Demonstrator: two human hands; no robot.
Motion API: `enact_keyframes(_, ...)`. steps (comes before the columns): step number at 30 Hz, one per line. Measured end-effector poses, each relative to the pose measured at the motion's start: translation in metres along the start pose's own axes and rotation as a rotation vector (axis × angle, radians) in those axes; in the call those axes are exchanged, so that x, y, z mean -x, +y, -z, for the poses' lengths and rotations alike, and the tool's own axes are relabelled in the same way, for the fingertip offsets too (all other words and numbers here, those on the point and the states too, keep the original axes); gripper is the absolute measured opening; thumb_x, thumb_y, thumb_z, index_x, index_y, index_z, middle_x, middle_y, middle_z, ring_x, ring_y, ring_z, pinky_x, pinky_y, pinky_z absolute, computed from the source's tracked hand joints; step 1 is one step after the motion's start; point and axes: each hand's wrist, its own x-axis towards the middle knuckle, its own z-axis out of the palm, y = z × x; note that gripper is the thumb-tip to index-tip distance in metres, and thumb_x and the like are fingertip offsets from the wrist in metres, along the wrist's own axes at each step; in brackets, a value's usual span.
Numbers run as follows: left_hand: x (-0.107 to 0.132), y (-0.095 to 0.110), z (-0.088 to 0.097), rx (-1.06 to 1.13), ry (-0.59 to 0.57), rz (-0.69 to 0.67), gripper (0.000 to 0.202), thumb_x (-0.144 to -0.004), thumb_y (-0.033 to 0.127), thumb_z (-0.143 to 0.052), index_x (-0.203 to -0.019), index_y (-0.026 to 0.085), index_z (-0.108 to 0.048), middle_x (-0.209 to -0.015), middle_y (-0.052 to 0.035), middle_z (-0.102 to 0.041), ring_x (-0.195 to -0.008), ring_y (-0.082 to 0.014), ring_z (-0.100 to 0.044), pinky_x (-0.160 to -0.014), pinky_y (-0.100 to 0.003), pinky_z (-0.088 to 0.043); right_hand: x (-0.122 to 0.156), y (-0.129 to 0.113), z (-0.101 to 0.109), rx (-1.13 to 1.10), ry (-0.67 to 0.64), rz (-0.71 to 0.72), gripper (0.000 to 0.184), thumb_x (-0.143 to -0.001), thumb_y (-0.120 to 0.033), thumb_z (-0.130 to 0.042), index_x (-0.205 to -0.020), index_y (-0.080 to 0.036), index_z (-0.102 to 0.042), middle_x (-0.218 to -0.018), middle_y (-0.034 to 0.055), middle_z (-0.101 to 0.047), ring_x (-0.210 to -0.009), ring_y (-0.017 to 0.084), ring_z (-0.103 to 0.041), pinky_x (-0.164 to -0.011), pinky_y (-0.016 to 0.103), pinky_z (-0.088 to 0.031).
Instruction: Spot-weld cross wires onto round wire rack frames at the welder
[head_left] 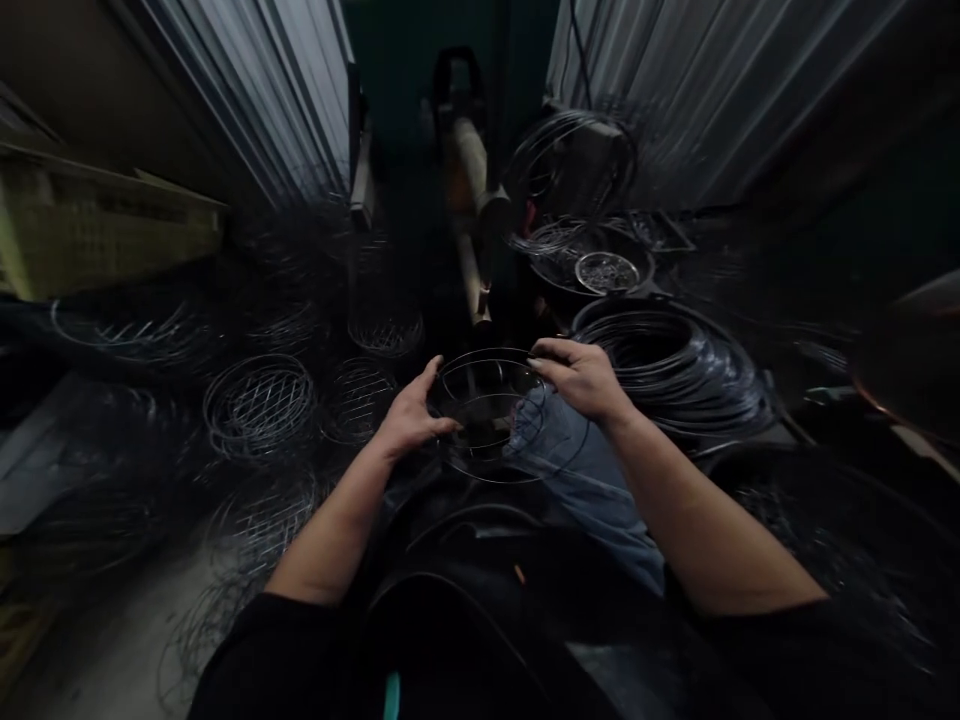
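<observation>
Between my hands is a round frame of thin wire hoops, held level in front of my lap. At its left side my left hand grips it, thumb and fingers spread around the edge. My right hand pinches the upper hoop at the far right, with the thumb and forefinger close together. Several hoops overlap, and exactly how they join is too dark to tell. Behind the frame a pale rod-shaped machine part points down toward it.
Left of me lie stacked round wire grids. A large coil of wire sits at right, behind it a basin holding a small round dish. A yellow crate stands far left. Corrugated panels flank the machine.
</observation>
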Motion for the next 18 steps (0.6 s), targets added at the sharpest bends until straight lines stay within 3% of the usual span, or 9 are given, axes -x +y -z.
enact_keyframes(5,0.007,-0.022,-0.023,-0.035,0.045,0.105,0.111,-0.060,0.021,-0.079,-0.154,0.021,-0.018,-0.137,-0.0108,-0.054,-0.126,-0.0278,-0.051,-0.108,-0.042,-0.039,-0.002,0.024,-0.007,0.040,0.087,-0.054,0.025,-0.071,-0.039,-0.064,-0.080,-0.016,-0.068,-0.052,-0.0033,-0.051,-0.049,0.012,-0.045,-0.051,0.026,-0.035)
enact_keyframes(8,0.006,-0.032,-0.032,-0.033,0.079,0.157,0.099,-0.061,0.018,-0.077,-0.148,0.012,-0.032,-0.129,-0.0139,-0.059,-0.119,-0.0276,-0.056,-0.104,-0.040,-0.043,-0.004,0.029,-0.006,0.071,0.142,-0.037,0.024,-0.075,-0.039,-0.064,-0.078,-0.017,-0.072,-0.054,-0.0016,-0.056,-0.053,0.014,-0.052,-0.054,0.027,-0.040)
enact_keyframes(12,-0.006,-0.028,-0.023,-0.033,0.089,0.074,0.084,-0.059,0.014,-0.074,-0.138,0.013,-0.047,-0.129,-0.0105,-0.059,-0.116,-0.0246,-0.058,-0.105,-0.037,-0.044,-0.011,0.001,0.005,0.010,0.136,0.107,0.019,-0.076,-0.039,-0.070,-0.083,-0.022,-0.076,-0.074,0.0012,-0.070,-0.071,0.017,-0.064,-0.068,0.028,-0.050)
enact_keyframes(15,-0.019,-0.017,-0.007,-0.045,0.095,-0.021,0.079,-0.060,0.012,-0.069,-0.136,0.016,-0.050,-0.135,-0.0079,-0.056,-0.122,-0.0220,-0.054,-0.107,-0.033,-0.041,-0.019,-0.031,0.018,-0.027,-0.066,0.151,0.020,-0.075,-0.040,-0.074,-0.087,-0.024,-0.077,-0.084,0.0024,-0.073,-0.077,0.019,-0.068,-0.074,0.030,-0.054)
enact_keyframes(18,-0.029,-0.006,0.010,-0.126,0.110,-0.124,0.076,-0.061,0.009,-0.066,-0.135,0.013,-0.051,-0.136,-0.0115,-0.055,-0.125,-0.0233,-0.052,-0.109,-0.035,-0.040,-0.029,-0.048,0.031,0.020,-0.316,0.143,0.023,-0.077,-0.041,-0.072,-0.091,-0.023,-0.077,-0.084,0.0034,-0.073,-0.076,0.019,-0.068,-0.071,0.030,-0.055)
